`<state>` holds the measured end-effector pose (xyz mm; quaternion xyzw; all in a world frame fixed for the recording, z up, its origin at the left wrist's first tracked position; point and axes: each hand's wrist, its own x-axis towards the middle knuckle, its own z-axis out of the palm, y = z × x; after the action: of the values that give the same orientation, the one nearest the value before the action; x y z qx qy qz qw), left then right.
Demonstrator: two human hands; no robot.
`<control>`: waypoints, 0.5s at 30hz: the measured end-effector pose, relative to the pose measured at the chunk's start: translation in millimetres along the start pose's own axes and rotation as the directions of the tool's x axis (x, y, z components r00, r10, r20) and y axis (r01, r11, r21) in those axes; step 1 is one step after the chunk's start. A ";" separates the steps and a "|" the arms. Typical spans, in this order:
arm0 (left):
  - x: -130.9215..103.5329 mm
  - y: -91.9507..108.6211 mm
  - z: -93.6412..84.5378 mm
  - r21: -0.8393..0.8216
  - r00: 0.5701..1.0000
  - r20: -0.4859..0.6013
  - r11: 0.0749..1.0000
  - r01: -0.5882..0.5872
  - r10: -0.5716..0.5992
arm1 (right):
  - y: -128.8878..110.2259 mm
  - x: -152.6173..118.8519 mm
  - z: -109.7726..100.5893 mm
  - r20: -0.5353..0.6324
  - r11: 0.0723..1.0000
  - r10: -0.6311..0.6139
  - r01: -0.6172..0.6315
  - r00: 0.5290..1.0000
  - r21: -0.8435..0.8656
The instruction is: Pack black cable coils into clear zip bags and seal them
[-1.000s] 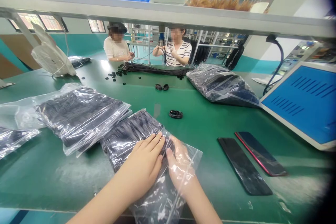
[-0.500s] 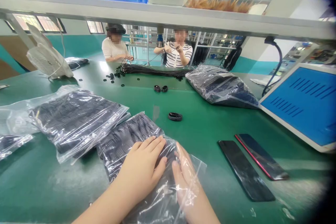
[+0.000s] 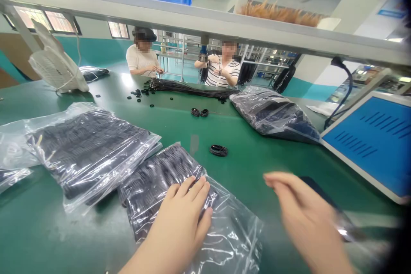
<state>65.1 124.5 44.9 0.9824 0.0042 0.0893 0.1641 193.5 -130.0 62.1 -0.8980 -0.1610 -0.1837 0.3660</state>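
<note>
My left hand [image 3: 184,216] lies flat with its fingers spread on a clear plastic bag [image 3: 154,173] packed with dark coiled items. The bag's unfilled end spreads out to the right of that hand. Over the green tabletop at the right, my right hand [image 3: 303,212] is raised and slightly blurred, fingers stretched out and holding nothing. It partly covers a dark phone-like slab [image 3: 316,186]. A black coiled cable [image 3: 218,150] lies beyond the bag, between the two hands.
Another filled bag [image 3: 93,150] lies at left, and one [image 3: 272,113] at back right. Two small coils [image 3: 199,112] and a cable bundle [image 3: 192,90] lie farther back. A blue-panelled box [image 3: 372,141] stands right. Two people sit opposite under an overhead shelf [image 3: 205,19].
My right hand has left the bag's clear end and moved right, over the dark slabs. My left hand has stayed on the bag. The view has tilted slightly.
</note>
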 end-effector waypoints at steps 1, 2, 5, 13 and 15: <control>-0.2 -0.1 0.8 0.006 1.000 -0.009 1.000 -0.008 0.008 | -9.8 21.1 22.8 0.116 1.000 -0.004 0.005 0.993 -0.015; -0.3 -0.2 1.7 0.016 1.000 -0.017 1.000 -0.014 0.014 | -16.8 41.5 47.2 0.205 0.999 -0.031 0.037 0.978 -0.027; -0.3 1.3 5.6 0.067 0.999 -0.036 0.997 -0.026 0.029 | -19.8 91.1 110.8 0.291 0.996 -0.043 0.062 0.956 -0.058; 5.7 6.1 3.5 0.183 0.997 0.057 0.982 -0.051 0.042 | 7.8 94.9 121.6 0.419 0.998 -0.067 0.055 0.906 0.040; 8.3 9.8 -2.6 0.172 0.993 0.114 0.985 -0.024 0.005 | 15.4 77.3 103.2 0.363 0.998 -0.020 -0.005 0.931 0.068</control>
<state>72.6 116.4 51.9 0.9964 -0.0046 0.0341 0.0773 290.0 -54.6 18.9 -0.9029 -0.2356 -0.0101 0.3593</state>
